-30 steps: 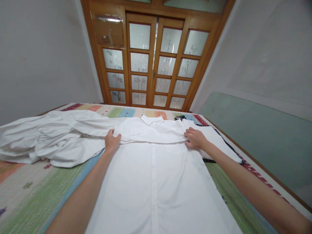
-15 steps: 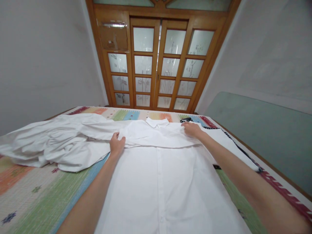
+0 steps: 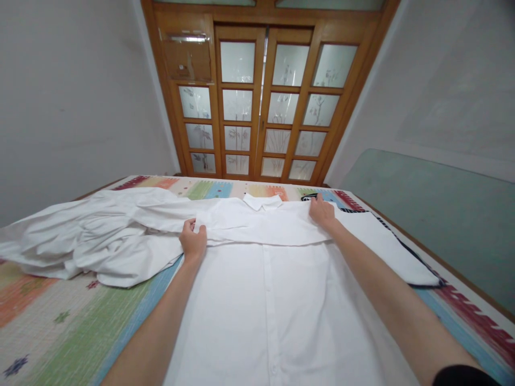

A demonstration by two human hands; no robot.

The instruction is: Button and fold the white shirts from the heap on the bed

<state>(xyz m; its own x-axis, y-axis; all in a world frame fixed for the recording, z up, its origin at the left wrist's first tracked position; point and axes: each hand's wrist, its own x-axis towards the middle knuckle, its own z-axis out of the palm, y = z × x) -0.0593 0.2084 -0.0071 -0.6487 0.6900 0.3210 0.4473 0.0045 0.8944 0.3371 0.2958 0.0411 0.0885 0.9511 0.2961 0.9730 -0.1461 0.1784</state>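
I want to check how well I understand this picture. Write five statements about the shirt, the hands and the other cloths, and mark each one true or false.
1. A button strip runs down the white shirt. True.
2. Both hands are on the collar. False: the left hand and right hand are on either side of it.
3. The crumpled white cloth lies to the left of the left hand. True.
4. The white cloth with dark edging lies to the left of the shirt. False: it lies to the right.
5. The cover underneath has coloured stripes. True.
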